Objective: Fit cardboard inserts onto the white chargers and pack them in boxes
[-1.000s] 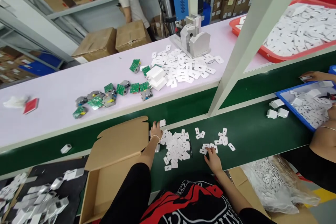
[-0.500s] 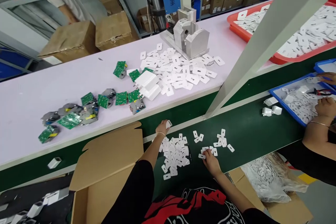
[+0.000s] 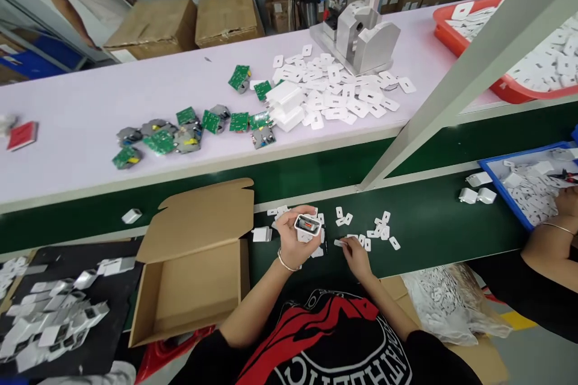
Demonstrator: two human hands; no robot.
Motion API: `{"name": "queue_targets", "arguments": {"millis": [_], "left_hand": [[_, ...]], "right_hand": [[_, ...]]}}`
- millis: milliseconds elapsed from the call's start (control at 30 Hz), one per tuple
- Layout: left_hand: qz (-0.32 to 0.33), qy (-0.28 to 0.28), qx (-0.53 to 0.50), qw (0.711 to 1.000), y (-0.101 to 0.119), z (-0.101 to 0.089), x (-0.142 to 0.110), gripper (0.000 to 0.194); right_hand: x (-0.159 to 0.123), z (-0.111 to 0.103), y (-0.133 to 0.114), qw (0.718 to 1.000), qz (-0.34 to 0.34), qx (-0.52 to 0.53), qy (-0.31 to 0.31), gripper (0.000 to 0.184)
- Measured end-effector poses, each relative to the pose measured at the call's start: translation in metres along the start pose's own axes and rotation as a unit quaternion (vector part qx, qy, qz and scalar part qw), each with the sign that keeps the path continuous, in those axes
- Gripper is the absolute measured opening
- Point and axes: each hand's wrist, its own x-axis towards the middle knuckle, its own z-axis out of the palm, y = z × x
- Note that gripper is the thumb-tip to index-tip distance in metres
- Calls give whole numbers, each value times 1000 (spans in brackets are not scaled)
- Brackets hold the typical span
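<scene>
My left hand [image 3: 292,233] is lifted over the green belt [image 3: 428,222] and closed round a small white charger housing [image 3: 307,226], whose open end faces up and shows red and dark parts inside. My right hand [image 3: 354,254] rests low on the belt, its fingers pinching a small white plastic plate [image 3: 339,243] at the edge of a scatter of such plates [image 3: 379,232]. A pile of the same plates lies partly hidden under my left hand.
An open cardboard box [image 3: 194,277] lies left of my hands. The pale shelf [image 3: 81,132] above carries green circuit boards [image 3: 189,129], white plates and a metal fixture [image 3: 363,36]. A co-worker's hand [image 3: 566,204] reaches into a blue tray [image 3: 497,174] at right. A slanted post [image 3: 451,78] crosses the view.
My left hand left the belt's far edge and came toward me, now holding up a white housing. My right hand stayed at the scattered plates. The camera swung.
</scene>
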Motion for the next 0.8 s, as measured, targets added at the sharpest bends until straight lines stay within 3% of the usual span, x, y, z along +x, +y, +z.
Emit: {"name": "queue_targets", "arguments": {"millis": [100, 233, 367, 500, 633, 800], "left_hand": [[50, 25, 14, 998, 36, -2, 4, 59], [106, 53, 64, 991, 67, -7, 3, 65], [124, 42, 134, 982, 82, -12, -7, 67], [107, 23, 175, 979, 87, -14, -20, 55], [95, 23, 209, 973, 88, -10, -32, 45], [77, 0, 207, 975, 86, -3, -41, 40]], "right_hand": [[7, -20, -34, 998, -10, 65, 23, 34], [10, -50, -91, 988, -21, 140, 54, 35], [-2, -87, -157, 944, -12, 322, 71, 30], [-22, -115, -206, 914, -36, 402, 44, 22], [-35, -123, -223, 904, -67, 421, 27, 22], [-41, -116, -220, 908, -74, 410, 29, 24]]}}
